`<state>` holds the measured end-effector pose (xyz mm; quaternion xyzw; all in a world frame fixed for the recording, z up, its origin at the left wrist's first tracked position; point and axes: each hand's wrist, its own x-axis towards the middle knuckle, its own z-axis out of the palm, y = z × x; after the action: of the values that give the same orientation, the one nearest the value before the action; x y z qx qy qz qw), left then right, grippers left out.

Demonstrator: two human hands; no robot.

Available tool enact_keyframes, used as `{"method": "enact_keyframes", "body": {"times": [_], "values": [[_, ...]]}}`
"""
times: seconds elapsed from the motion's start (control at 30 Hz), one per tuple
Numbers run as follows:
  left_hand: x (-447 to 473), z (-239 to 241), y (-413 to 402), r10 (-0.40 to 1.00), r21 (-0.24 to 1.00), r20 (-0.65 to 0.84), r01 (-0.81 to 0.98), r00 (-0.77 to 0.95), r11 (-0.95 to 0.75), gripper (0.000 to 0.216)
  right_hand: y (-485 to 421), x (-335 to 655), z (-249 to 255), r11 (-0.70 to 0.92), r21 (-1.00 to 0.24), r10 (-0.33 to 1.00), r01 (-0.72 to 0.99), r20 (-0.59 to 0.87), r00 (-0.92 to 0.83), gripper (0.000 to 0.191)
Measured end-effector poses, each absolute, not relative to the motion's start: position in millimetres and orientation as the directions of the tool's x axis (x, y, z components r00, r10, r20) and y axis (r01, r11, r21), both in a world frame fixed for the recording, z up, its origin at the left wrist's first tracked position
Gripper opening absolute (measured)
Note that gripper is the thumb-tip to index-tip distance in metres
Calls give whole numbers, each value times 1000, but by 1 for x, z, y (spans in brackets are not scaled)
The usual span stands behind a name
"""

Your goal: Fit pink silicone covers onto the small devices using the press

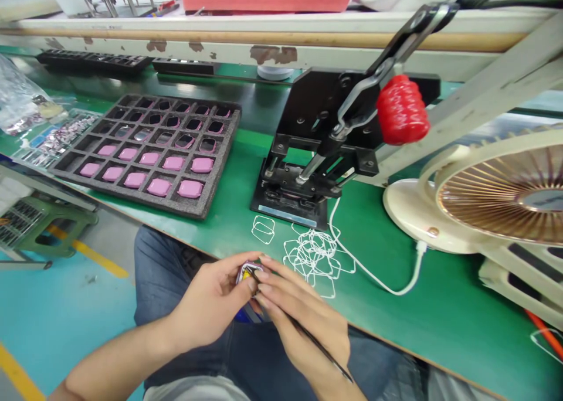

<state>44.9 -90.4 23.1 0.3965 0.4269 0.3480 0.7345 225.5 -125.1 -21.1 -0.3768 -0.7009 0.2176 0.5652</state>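
Left hand (209,301) pinching small case (243,274) between thumb and fingers; case at its 2 o'clock. Right hand (305,316) grips slim dark tool (319,348), fingertips at case, which sits at its 10 o'clock. Case: purple-and-pale rim, yellow patch inside, rest finger-hidden.

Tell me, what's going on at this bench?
A person is working on a small piece with yellow inside. The left hand holds it while the right hand guides a slim dark tool against it. Thin white loops lie in a tangle on the green bench top. A gray tray holds pink pieces in its two nearest rows, and a black press stands behind the loops.
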Motion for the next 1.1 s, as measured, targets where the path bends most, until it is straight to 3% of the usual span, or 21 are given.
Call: {"method": "enact_keyframes", "body": {"times": [0.17, 0.4, 0.67, 0.8, 0.97, 1.1], "values": [[45, 20, -91, 863, 890, -348, -161, 366, 427, 37, -128, 226, -26, 625, -722, 771, 297, 631, -91, 42], [45, 16, -89, 835, 823, -351, -286, 424, 490, 36, -132, 221, -35, 623, -696, 751, 355, 659, -26, 43], [45, 14, -77, 754, 587, -420, -482, 506, 650, 32, -137, 229, -28, 589, -723, 685, 362, 684, 251, 38], [45, 8, -73, 755, 585, -478, -478, 449, 655, 38, -131, 257, -22, 424, -731, 654, 534, 656, 378, 35], [44, 7, -72, 740, 598, -498, -439, 452, 671, 48, -111, 297, -2, 210, -743, 805, 636, 501, 319, 6], [46, 16, -75, 729, 618, -524, -391, 441, 682, 48, -114, 308, 10, 74, -760, 792, 646, 438, 426, 16]]}}
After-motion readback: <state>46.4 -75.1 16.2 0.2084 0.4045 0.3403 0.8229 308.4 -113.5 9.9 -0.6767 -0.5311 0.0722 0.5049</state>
